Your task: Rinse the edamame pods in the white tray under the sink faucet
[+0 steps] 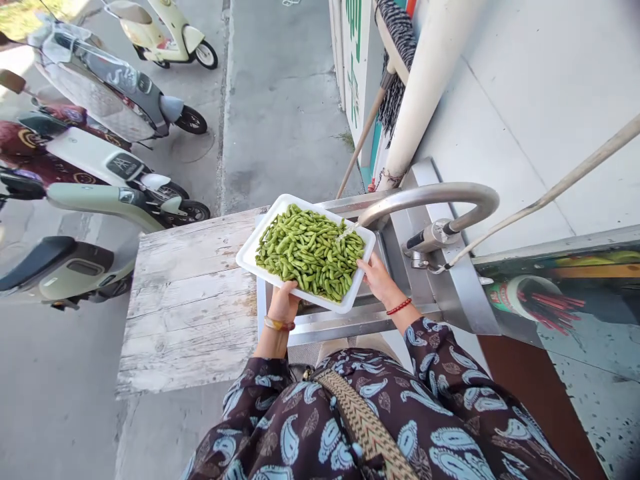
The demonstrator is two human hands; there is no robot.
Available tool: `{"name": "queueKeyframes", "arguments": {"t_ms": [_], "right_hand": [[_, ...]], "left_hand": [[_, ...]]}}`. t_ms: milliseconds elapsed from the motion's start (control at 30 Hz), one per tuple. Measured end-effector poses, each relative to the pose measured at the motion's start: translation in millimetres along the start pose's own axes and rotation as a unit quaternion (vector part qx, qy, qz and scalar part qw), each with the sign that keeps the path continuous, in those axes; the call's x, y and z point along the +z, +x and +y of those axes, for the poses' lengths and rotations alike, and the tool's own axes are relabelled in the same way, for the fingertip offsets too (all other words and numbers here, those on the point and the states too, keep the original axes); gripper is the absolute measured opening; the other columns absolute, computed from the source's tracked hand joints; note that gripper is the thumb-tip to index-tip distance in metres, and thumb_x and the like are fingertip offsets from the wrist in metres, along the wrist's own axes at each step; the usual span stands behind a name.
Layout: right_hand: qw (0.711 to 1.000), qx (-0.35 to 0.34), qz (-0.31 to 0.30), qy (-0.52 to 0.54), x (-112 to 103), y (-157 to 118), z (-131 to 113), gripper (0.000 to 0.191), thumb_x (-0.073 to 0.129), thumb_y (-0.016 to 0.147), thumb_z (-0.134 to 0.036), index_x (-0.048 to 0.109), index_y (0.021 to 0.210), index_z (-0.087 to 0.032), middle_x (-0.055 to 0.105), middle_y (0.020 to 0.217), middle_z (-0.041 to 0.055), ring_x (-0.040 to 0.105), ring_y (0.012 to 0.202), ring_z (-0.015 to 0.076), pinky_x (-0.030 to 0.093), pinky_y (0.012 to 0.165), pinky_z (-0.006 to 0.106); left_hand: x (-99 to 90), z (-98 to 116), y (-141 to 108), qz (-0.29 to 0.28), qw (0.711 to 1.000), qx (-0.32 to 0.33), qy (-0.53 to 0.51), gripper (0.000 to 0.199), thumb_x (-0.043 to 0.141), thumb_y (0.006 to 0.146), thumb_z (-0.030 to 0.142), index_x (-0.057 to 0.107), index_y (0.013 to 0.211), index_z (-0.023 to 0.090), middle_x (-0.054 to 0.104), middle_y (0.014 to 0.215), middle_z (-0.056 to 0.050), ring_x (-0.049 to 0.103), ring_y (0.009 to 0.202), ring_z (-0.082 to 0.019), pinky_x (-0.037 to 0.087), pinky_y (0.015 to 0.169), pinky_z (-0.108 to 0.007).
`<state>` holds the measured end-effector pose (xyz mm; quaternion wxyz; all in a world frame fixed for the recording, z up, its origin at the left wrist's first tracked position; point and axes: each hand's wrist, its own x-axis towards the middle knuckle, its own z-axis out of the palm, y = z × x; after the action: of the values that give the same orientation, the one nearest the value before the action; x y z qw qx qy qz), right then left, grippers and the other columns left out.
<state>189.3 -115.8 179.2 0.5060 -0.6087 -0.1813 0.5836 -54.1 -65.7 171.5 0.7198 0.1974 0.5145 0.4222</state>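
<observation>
A white plastic tray [253, 257] full of green edamame pods [310, 250] is held up over a metal sink [345, 327]. My left hand [284, 303] grips its near left rim, fingers mostly hidden under the tray. At the right end, my right hand [377, 277] grips the rim with the thumb on top. The steel faucet [435, 193] arches over from the right, and its spout end meets the tray's right side. Water [350, 231] appears to run from it onto the pods.
A worn wooden board [195, 300] adjoins the sink's left side. Parked scooters [120, 163] stand at the far left. A mop [373, 113] leans by a white pipe [435, 73]. A hose [550, 190] runs to the faucet base. A tub of red sticks [525, 297] is at right.
</observation>
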Motion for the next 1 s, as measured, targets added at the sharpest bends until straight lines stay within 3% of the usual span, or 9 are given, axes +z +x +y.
{"name": "queueKeyframes", "arguments": {"t_ms": [167,333,500,733,1000], "right_hand": [[0.999,0.005,-0.051,0.013,16,-32,6,0.058,0.072,0.073,-0.043,0.052,0.126,-0.029,0.064,0.130,0.0040,0.065,0.104,0.0228,0.058,0.080,0.033],[0.999,-0.013,-0.028,-0.031,-4,-56,5,0.055,0.071,0.076,-0.043,0.056,0.126,-0.028,0.064,0.130,0.0038,0.062,0.113,0.0249,0.056,0.090,0.035],[0.996,-0.033,0.028,-0.075,-31,-39,-12,0.058,0.069,0.074,-0.044,0.055,0.127,-0.026,0.066,0.128,0.0050,0.061,0.114,0.0261,0.057,0.085,0.035],[0.992,-0.076,0.077,-0.069,-50,-9,-26,0.058,0.064,0.073,-0.045,0.053,0.128,-0.030,0.066,0.129,0.0018,0.063,0.112,0.0240,0.056,0.084,0.033],[0.988,-0.105,0.104,-0.038,-58,8,-5,0.061,0.062,0.073,-0.042,0.049,0.131,-0.030,0.059,0.138,0.0034,0.061,0.117,0.0233,0.055,0.085,0.034]], "left_hand": [[-29.1,5,-43,0.053,0.999,0.004,-0.008,0.070,0.072,0.063,0.016,0.056,0.130,0.028,0.070,0.117,-0.002,0.063,0.113,-0.025,0.056,0.093,-0.037],[-22.3,-22,-62,0.055,0.998,-0.033,-0.014,0.069,0.071,0.064,0.018,0.055,0.131,0.029,0.070,0.119,-0.001,0.062,0.117,-0.027,0.056,0.095,-0.038],[12.0,-39,-32,-0.001,0.997,-0.060,-0.043,0.071,0.070,0.061,0.017,0.054,0.130,0.025,0.071,0.117,-0.004,0.063,0.115,-0.030,0.057,0.092,-0.043],[57.7,-31,7,-0.065,0.997,0.007,-0.031,0.071,0.069,0.061,0.017,0.054,0.131,0.023,0.067,0.125,-0.006,0.060,0.119,-0.031,0.054,0.095,-0.040],[71.5,-27,33,-0.093,0.996,0.005,0.002,0.079,0.066,0.061,0.011,0.049,0.137,0.020,0.065,0.126,-0.010,0.062,0.112,-0.030,0.055,0.087,-0.037]]}}
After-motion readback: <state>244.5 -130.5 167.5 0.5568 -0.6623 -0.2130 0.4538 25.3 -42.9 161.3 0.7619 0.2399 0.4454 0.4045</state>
